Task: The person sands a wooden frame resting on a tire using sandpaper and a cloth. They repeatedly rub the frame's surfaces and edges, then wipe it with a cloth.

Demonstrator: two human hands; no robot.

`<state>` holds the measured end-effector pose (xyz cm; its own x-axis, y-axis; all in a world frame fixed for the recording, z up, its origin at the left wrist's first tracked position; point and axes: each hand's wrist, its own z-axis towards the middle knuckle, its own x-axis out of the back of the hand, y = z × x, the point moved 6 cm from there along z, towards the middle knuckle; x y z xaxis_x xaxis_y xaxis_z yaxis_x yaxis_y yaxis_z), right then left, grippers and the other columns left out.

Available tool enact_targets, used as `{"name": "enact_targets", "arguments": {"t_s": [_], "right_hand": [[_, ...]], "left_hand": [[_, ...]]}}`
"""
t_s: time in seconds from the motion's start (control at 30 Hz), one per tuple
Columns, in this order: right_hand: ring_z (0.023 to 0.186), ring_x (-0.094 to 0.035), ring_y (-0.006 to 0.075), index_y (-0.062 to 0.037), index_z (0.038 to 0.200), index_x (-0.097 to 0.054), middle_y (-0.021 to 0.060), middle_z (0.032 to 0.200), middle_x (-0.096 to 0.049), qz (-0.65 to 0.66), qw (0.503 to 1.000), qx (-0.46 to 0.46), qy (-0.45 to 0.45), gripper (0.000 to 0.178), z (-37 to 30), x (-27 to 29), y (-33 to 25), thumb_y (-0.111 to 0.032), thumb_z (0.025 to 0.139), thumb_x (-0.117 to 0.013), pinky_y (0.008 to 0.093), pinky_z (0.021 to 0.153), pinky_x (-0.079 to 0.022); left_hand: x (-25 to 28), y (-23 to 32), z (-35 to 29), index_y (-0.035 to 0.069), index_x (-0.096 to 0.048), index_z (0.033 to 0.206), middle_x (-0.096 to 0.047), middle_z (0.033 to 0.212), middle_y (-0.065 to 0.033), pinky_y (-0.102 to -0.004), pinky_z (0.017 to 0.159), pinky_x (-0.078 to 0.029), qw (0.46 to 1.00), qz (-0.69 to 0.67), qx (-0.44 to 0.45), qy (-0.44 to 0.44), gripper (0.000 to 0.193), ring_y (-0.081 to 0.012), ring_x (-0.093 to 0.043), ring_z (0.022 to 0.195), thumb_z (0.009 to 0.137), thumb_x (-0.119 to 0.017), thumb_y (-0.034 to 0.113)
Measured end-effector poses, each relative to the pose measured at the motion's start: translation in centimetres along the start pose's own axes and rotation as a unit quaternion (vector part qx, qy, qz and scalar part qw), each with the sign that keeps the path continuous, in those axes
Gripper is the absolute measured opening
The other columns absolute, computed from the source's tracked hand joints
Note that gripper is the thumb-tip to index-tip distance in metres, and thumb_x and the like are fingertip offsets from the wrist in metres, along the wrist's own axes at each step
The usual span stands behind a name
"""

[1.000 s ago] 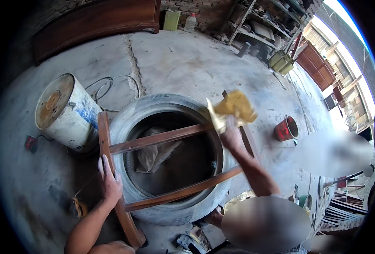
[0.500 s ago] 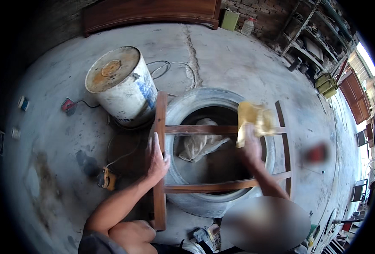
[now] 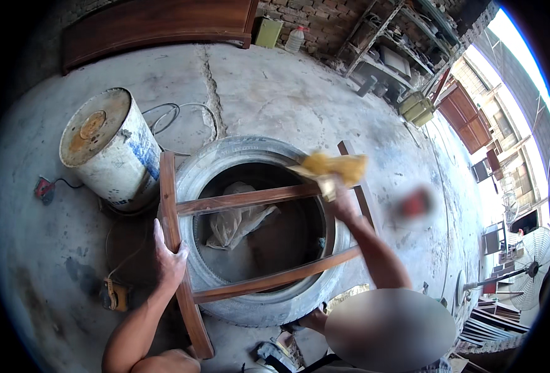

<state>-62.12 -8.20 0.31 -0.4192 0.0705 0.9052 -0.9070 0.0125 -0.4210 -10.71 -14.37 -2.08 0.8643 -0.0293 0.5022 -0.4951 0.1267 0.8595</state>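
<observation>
A wooden frame with two crossbars lies across a large grey tyre. My left hand grips its left rail, thumb on the inner side and fingers along the outer side. In my right hand is a crumpled yellow cloth, smeared by motion, over the right end of the far crossbar. That hand's fingers are partly hidden by the cloth. Inside the tyre, a pale plastic bag shows between the crossbars.
An upturned white drum stands left of the tyre, with a cable behind it. A yellow power sander and a red tool lie on the floor. Shelves line the back right; a standing fan is at far right.
My view has swung right, so the surroundings sit further left. The wooden frame has turned slightly counterclockwise on the tyre. My right hand and the cloth have shifted along the far crossbar's right end.
</observation>
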Motion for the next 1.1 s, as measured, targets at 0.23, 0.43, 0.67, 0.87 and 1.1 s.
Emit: {"name": "enact_targets", "arguments": {"t_s": [0.23,0.43,0.67,0.87,1.1], "right_hand": [[0.124,-0.058,0.0410,0.0066,0.129,-0.060,0.0282,0.124,-0.064,-0.248,0.956,-0.147,-0.052,0.048,1.5,-8.7,-8.1,-0.017,0.087,-0.062,0.0464,0.111,-0.044],[0.134,-0.052,0.0408,0.0097,0.122,-0.061,0.0281,0.130,-0.061,0.019,0.957,0.271,-0.101,0.056,5.3,-16.1,-35.1,-0.021,0.076,-0.069,0.0450,0.114,-0.043],[0.151,-0.038,0.0340,0.0053,0.158,-0.031,0.0279,0.160,-0.038,-0.048,0.917,0.382,-0.104,0.073,12.9,-17.7,-33.5,-0.012,0.092,-0.055,0.0408,0.124,-0.035],[0.151,-0.035,0.0392,0.0069,0.157,-0.028,0.0321,0.162,-0.031,-0.043,0.938,0.339,-0.065,0.085,17.6,-16.7,-35.4,-0.011,0.082,-0.062,0.0442,0.124,-0.032],[0.145,-0.040,0.0463,0.0089,0.149,-0.037,0.0344,0.156,-0.039,-0.051,0.936,0.348,-0.033,0.074,18.0,-16.8,-36.3,-0.006,0.081,-0.063,0.0484,0.118,-0.039]], "left_hand": [[1.6,-1.2,-0.2,-0.001,-0.030,0.159,-0.048,0.153,-0.0279,-0.0422,0.117,-0.039,1.000,-0.009,0.013,0.023,0.087,-0.0382,-0.049,0.141,0.085,-0.075,0.009],[0.7,-2.4,-0.5,-0.002,-0.045,0.148,-0.057,0.144,-0.0219,-0.0409,0.110,-0.046,0.995,-0.083,-0.023,0.045,0.069,-0.0313,-0.058,0.132,0.090,-0.078,0.011],[2.6,-6.5,-4.7,0.000,-0.053,0.144,-0.059,0.142,-0.0142,-0.0358,0.114,-0.039,0.981,-0.131,0.070,0.122,0.039,-0.0237,-0.052,0.136,0.106,-0.050,0.006],[5.6,-6.2,-3.7,-0.003,-0.051,0.143,-0.060,0.141,-0.0194,-0.0382,0.113,-0.042,0.955,-0.246,0.050,0.156,0.037,-0.0275,-0.057,0.131,0.106,-0.048,0.005],[6.6,-7.6,-3.6,-0.002,-0.051,0.143,-0.060,0.142,-0.0178,-0.0374,0.115,-0.041,0.942,-0.265,0.066,0.195,0.036,-0.0250,-0.057,0.133,0.108,-0.047,0.005]]}}
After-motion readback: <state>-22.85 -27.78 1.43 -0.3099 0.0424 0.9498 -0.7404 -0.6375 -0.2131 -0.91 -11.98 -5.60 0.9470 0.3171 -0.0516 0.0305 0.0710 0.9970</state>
